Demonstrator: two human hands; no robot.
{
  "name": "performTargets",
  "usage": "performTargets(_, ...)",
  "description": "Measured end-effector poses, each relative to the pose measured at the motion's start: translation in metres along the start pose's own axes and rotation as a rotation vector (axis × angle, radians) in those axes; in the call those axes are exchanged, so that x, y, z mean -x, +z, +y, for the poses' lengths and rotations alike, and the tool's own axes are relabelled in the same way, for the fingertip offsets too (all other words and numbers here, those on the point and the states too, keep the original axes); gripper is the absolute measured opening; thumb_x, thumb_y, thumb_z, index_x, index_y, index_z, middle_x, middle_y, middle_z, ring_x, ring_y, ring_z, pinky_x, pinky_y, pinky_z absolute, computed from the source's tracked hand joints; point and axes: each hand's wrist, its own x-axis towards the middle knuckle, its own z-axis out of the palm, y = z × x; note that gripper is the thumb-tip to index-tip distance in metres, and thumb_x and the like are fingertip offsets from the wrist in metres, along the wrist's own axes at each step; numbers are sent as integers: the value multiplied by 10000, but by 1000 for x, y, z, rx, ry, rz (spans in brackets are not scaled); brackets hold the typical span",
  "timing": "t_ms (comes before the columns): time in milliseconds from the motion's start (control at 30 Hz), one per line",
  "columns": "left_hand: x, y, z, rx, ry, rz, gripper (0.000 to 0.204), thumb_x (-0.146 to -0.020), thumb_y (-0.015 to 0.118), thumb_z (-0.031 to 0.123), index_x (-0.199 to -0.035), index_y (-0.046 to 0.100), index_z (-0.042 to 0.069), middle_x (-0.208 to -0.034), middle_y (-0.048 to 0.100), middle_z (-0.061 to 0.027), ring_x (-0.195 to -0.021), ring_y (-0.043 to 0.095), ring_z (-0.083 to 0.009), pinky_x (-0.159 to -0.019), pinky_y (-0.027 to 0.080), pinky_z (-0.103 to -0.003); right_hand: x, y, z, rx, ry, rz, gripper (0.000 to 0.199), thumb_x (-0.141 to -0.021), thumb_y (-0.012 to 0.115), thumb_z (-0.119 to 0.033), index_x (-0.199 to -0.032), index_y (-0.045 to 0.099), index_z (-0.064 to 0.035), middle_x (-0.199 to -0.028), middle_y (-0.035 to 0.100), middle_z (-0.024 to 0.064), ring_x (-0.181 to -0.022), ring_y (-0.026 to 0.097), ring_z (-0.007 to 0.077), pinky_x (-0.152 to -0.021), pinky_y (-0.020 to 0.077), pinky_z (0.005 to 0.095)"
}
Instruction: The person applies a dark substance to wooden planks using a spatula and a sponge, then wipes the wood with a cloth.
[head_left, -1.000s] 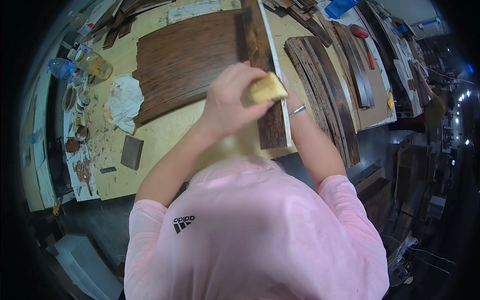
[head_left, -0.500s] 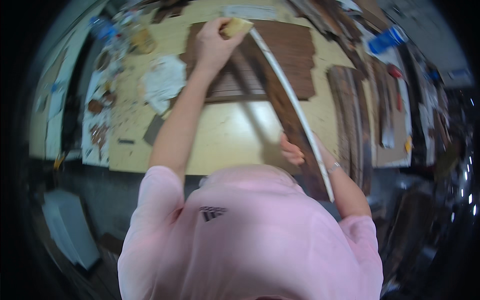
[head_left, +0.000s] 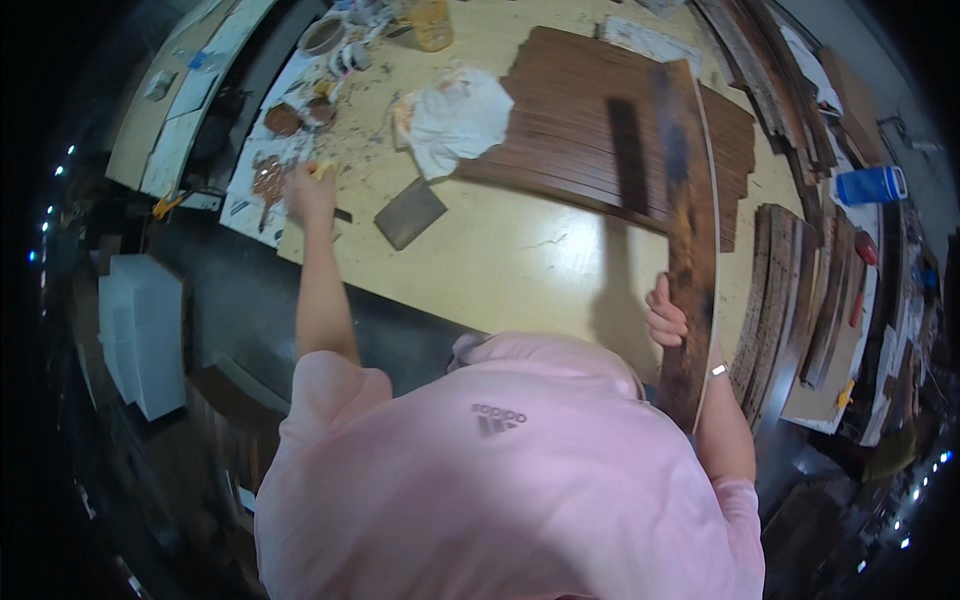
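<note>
My right hand grips a long dark-brown wooden plank near its lower end, fingers wrapped round its left edge. The plank stands raised over the table, its mottled broad face toward me and a thin pale edge along its right side. Reaching out to the left, my left hand is closed on a small yellow sponge, mostly hidden by the fingers. That hand is beside a glossy brown smear on a stained white sheet. Whether the sponge touches the smear, I cannot tell.
Grooved brown boards lie on the pale table. Left of them are a crumpled white cloth and a dark square pad. A jar stands farther back. More planks and a blue bottle are at right.
My left hand has moved with the sponge from the plank's far end to the brown smear at left. The plank has turned, showing more of its broad face. My view has swung left.
</note>
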Motion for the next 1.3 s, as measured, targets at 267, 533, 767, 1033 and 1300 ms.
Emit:
performTargets(267,9,11,153,684,475,-119,484,-885,681,381,-1198,633,15,-1260,596,-214,-1219,525,-385,-1036,400,-454,-67,79,-9,235,-256,39,981,-844,421,-823,-1284,433,54,-729,393,46,-525,365,99,-428,318,232)
performTargets(533,9,55,195,444,162,-511,371,-945,573,281,-1158,645,-14,-1186,635,-250,-1039,633,-404,-894,486,-462,-50,107,-27,514,-567,402,694,-998,281,-533,-1312,461,60,-1083,599,175,-831,594,249,-710,532,358)
performTargets(767,24,-71,268,1966,33,-739,392,-1020,430,227,-1305,521,-28,-1124,663,-133,-1017,687,-249,-872,585,-345,-44,91,-35,607,-620,547,602,-1021,181,-431,-1186,543,21,-976,650,154,-849,658,246,-756,586,395)
performTargets(1033,177,-122,389,1205,1242,-218,416,-723,695,144,-1132,621,109,-1266,582,-96,-1169,511,-309,-994,388,-467,-82,88,-47,556,-860,315,576,-1034,351,-492,-1294,531,-11,-1240,619,148,-1078,637,242,-929,543,394)
performTargets(1300,219,-99,352,1343,1235,-356,298,-705,634,29,-995,662,91,-1120,666,-59,-1013,573,-297,-896,414,-411,-69,68,-55,508,-981,606,477,-1031,450,-434,-1244,564,-24,-1149,652,98,-991,654,223,-858,554,380)
